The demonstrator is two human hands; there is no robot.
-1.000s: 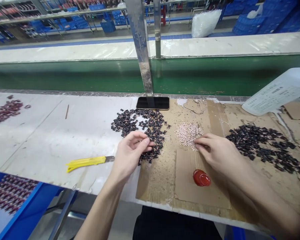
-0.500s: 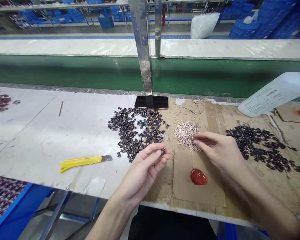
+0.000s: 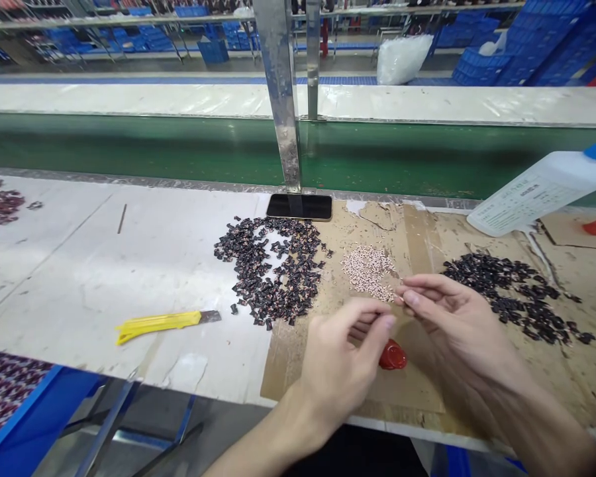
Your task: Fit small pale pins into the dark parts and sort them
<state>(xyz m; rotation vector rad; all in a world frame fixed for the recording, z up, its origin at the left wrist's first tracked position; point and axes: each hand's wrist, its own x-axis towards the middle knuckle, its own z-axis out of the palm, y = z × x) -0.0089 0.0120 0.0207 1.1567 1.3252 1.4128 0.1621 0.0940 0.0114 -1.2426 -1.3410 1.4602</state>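
My left hand (image 3: 345, 361) is closed in a pinch over the cardboard. The small black piece seen in its fingers earlier is now mostly hidden behind the fingertips. My right hand (image 3: 454, 324) faces it, thumb and forefinger pinched on a tiny pale piece at the near edge of a pile of small pale pieces (image 3: 367, 268). Below the hands lies a glossy red blob (image 3: 393, 356), partly covered by my left thumb. To the left spreads a heap of small black pieces (image 3: 273, 291); another black heap (image 3: 506, 278) lies beyond my right hand.
A yellow utility knife (image 3: 159, 324) lies at left with its blade out. A phone (image 3: 298, 207) rests at the foot of a metal post (image 3: 284, 119). A white bottle with a blue cap (image 3: 539, 189) leans at right. Dark red pieces (image 3: 0, 209) lie far left.
My left hand has moved right and turned palm down, coming close to the right fingertips. My right hand has drawn back slightly from the pale pile toward me.
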